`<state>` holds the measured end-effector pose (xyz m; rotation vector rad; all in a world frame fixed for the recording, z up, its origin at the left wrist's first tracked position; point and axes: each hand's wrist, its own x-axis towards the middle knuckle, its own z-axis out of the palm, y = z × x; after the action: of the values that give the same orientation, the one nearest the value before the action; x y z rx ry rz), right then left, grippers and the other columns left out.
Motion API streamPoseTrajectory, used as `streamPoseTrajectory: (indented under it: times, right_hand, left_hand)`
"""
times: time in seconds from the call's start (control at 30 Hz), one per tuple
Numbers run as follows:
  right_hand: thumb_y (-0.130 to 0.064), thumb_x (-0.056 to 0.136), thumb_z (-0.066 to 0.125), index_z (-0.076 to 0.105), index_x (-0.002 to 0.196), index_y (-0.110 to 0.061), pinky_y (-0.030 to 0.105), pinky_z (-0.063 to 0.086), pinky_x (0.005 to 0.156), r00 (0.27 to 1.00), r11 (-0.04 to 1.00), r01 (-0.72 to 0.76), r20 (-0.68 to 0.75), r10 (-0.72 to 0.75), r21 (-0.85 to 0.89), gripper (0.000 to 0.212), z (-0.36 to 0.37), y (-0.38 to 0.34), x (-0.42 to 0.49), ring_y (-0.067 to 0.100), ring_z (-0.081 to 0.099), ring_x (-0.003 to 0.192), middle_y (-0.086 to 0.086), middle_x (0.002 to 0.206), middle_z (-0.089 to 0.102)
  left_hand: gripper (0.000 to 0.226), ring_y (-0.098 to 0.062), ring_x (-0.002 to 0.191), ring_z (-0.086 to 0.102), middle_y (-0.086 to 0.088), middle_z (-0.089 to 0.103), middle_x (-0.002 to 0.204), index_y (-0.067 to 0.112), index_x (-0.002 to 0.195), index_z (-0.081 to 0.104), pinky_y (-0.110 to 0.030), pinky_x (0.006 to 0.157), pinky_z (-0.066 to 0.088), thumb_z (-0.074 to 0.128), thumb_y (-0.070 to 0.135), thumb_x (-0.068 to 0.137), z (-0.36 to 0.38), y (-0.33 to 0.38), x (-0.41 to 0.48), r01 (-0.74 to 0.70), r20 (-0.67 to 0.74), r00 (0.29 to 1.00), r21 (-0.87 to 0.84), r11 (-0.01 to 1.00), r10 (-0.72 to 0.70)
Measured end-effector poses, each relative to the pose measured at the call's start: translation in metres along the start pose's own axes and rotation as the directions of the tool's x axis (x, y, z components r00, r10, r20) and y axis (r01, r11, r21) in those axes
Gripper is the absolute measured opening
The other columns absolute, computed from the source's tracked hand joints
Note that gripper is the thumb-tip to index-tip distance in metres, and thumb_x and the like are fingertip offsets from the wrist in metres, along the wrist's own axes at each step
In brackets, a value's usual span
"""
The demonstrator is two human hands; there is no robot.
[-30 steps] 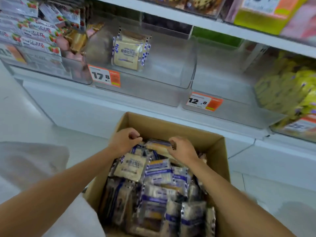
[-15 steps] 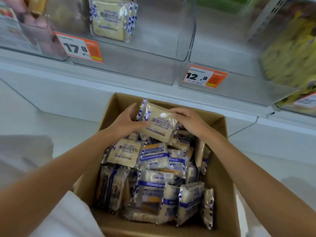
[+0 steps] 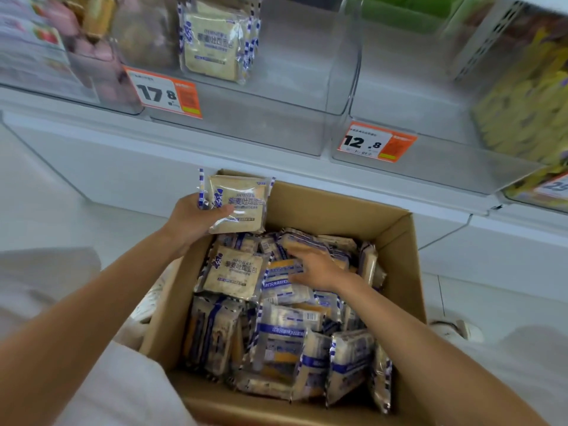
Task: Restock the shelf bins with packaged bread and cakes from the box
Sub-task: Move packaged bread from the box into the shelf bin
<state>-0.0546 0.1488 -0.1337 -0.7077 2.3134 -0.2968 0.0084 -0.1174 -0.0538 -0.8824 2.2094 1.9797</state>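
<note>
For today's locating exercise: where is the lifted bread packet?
Head view, left of centre: the bread packet is gripped by the left hand over the box's far-left corner, below the 17.8 tag.

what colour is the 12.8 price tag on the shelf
The 12.8 price tag is white with black digits and an orange block at one end; head view.

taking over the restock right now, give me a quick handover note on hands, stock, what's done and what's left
Left hand: holds one beige toast pack above the far-left corner of the cardboard box.
Right hand: open, fingers lying on the loose packs in the box.
Done: a few matching packs stand in the clear bin tagged 17.8.
Left: shelve the held pack, likely there; the box is nearly full; the neighbouring bin tagged 12.8 shows no stock.
</note>
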Motion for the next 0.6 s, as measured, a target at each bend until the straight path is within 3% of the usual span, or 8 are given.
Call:
streamPoseTrajectory:
  times: [0.07, 0.13, 0.2, 0.27, 0.37, 0.47, 0.53, 0.6]
  right_hand:
    - [-0.048, 0.085, 0.066, 0.048, 0.141, -0.023, 0.047, 0.035, 0.110, 0.999, 0.985, -0.033, -0.015, 0.031, -0.171, 0.063, 0.007, 0.004, 0.010, 0.026, 0.040, 0.136, 0.003, 0.147, 0.045]
    - [-0.047, 0.082, 0.068, 0.065, 0.118, -0.019, 0.045, 0.041, 0.101, 0.998, 0.973, -0.049, 0.013, 0.054, -0.228, 0.046, 0.004, 0.004, 0.013, 0.027, 0.051, 0.118, 0.004, 0.123, 0.060]
    - [-0.037, 0.082, 0.073, 0.065, 0.104, -0.016, 0.036, 0.046, 0.086, 0.995, 0.994, -0.034, 0.090, 0.044, -0.105, 0.031, -0.003, 0.003, 0.008, 0.024, 0.055, 0.102, 0.002, 0.107, 0.061]
    - [-0.025, 0.083, 0.074, 0.058, 0.100, -0.020, 0.032, 0.046, 0.077, 0.992, 0.993, -0.070, 0.116, 0.059, 0.097, 0.024, -0.018, 0.006, -0.006, 0.020, 0.057, 0.097, -0.002, 0.104, 0.058]
    - [-0.015, 0.084, 0.072, 0.056, 0.099, -0.025, 0.035, 0.053, 0.084, 0.983, 0.965, -0.019, -0.171, 0.066, 0.262, 0.024, -0.050, 0.009, -0.033, 0.015, 0.062, 0.098, -0.005, 0.109, 0.063]
    - [-0.010, 0.089, 0.066, 0.060, 0.120, -0.023, 0.021, 0.049, 0.087, 0.829, 0.912, 0.191, -0.557, 0.048, 0.362, 0.034, -0.076, -0.003, -0.060, 0.007, 0.061, 0.101, -0.008, 0.113, 0.064]
    - [-0.007, 0.090, 0.064, 0.061, 0.127, -0.019, 0.015, 0.044, 0.095, 0.733, 0.897, 0.330, -0.679, -0.047, 0.294, 0.039, -0.080, -0.022, -0.068, 0.005, 0.057, 0.109, -0.009, 0.118, 0.059]
    - [-0.002, 0.088, 0.064, 0.063, 0.125, -0.019, 0.021, 0.035, 0.110, 0.714, 0.889, 0.426, -0.665, -0.218, 0.166, 0.041, -0.071, -0.037, -0.064, 0.006, 0.048, 0.125, -0.008, 0.130, 0.054]
  left_hand:
    - [0.023, -0.019, 0.093, 0.072, -0.004, 0.075, 0.101, 0.015, 0.105, 0.070, -0.036, 0.083, 0.058, 0.077, 0.021, 0.083, 0.001, -0.003, 0.001, 0.012, 0.012, 1.000, -0.007, 1.000, -0.012]
    - [0.025, -0.017, 0.091, 0.072, -0.003, 0.075, 0.101, 0.014, 0.108, 0.069, -0.033, 0.080, 0.058, 0.075, 0.020, 0.084, 0.005, -0.002, 0.000, 0.009, 0.050, 0.999, -0.004, 1.000, -0.009]
    - [0.025, -0.013, 0.090, 0.072, 0.001, 0.075, 0.100, 0.018, 0.109, 0.069, -0.031, 0.079, 0.057, 0.075, 0.021, 0.085, 0.009, -0.001, 0.000, -0.007, 0.095, 0.995, 0.023, 1.000, 0.005]
    - [0.025, -0.013, 0.091, 0.072, 0.003, 0.075, 0.099, 0.021, 0.110, 0.068, -0.033, 0.081, 0.057, 0.074, 0.021, 0.086, 0.013, 0.000, 0.000, -0.009, 0.112, 0.994, 0.035, 0.999, 0.005]
    - [0.027, -0.017, 0.092, 0.072, 0.002, 0.075, 0.102, 0.020, 0.114, 0.064, -0.038, 0.081, 0.058, 0.072, 0.021, 0.088, 0.014, 0.002, 0.001, -0.020, 0.076, 0.997, 0.029, 0.999, 0.018]
    - [0.027, -0.021, 0.093, 0.073, -0.004, 0.074, 0.108, 0.018, 0.118, 0.060, -0.039, 0.075, 0.061, 0.066, 0.026, 0.092, 0.020, 0.009, -0.005, 0.027, 0.090, 0.996, -0.074, 0.997, -0.020]
    - [0.037, -0.022, 0.096, 0.072, -0.008, 0.073, 0.112, 0.018, 0.121, 0.060, -0.041, 0.077, 0.061, 0.060, 0.042, 0.093, 0.027, 0.019, -0.009, 0.162, 0.200, 0.972, -0.174, 0.971, -0.127]
    - [0.056, -0.026, 0.104, 0.070, -0.011, 0.071, 0.116, 0.019, 0.122, 0.060, -0.045, 0.083, 0.059, 0.058, 0.059, 0.084, 0.035, 0.029, -0.011, 0.302, 0.346, 0.914, -0.228, 0.926, -0.213]
